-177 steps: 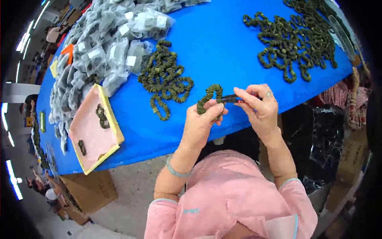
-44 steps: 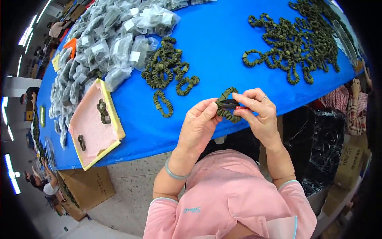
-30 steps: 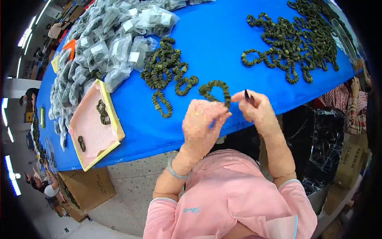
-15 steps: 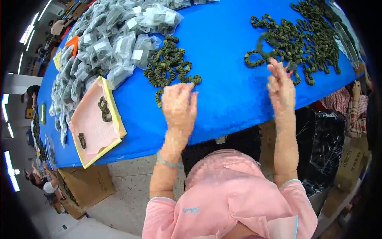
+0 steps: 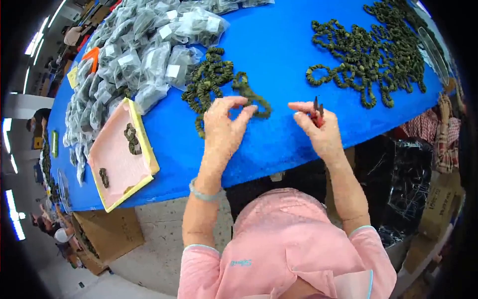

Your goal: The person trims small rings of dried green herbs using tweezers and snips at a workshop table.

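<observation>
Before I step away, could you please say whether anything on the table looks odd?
Only an orange object stands out among the clear plastic bags on the left, its bright colour unlike theirs; I cannot tell what it is. I see nothing spilled or damaged.

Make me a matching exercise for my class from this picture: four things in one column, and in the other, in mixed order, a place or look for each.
Things
1. Red-handled snips
2. Blurred green loop
3. Tray
4. Clear bags

Place or look
A. Pink inside, with a yellow rim
B. Heaped, with white labels showing on some
C. In the right hand
D. At the fingers of the left hand

Right pairs: 1-C, 2-D, 3-A, 4-B
</observation>
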A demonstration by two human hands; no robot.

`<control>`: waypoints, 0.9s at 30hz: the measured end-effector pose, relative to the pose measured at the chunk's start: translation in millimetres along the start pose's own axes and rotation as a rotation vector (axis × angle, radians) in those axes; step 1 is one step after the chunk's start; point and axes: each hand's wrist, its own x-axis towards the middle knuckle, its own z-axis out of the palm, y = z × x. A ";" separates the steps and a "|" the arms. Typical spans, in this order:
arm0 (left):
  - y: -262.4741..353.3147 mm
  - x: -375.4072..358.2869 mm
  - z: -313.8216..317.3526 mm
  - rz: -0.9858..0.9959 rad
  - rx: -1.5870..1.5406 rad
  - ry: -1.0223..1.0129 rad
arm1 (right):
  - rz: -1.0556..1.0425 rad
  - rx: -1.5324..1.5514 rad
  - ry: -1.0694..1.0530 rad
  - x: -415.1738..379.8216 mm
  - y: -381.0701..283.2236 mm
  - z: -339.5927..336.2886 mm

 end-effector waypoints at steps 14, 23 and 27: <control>17.7 -53.7 18.8 -0.517 -1.136 -0.316 | 0.085 0.187 -0.113 2.9 1.3 5.4; 25.7 -52.4 14.1 -0.615 -1.428 -0.203 | -0.420 -0.323 0.045 -12.1 -8.0 -6.8; 29.8 -52.0 15.0 -0.652 -1.488 -0.213 | -0.497 -0.406 0.019 -14.6 -4.5 -8.9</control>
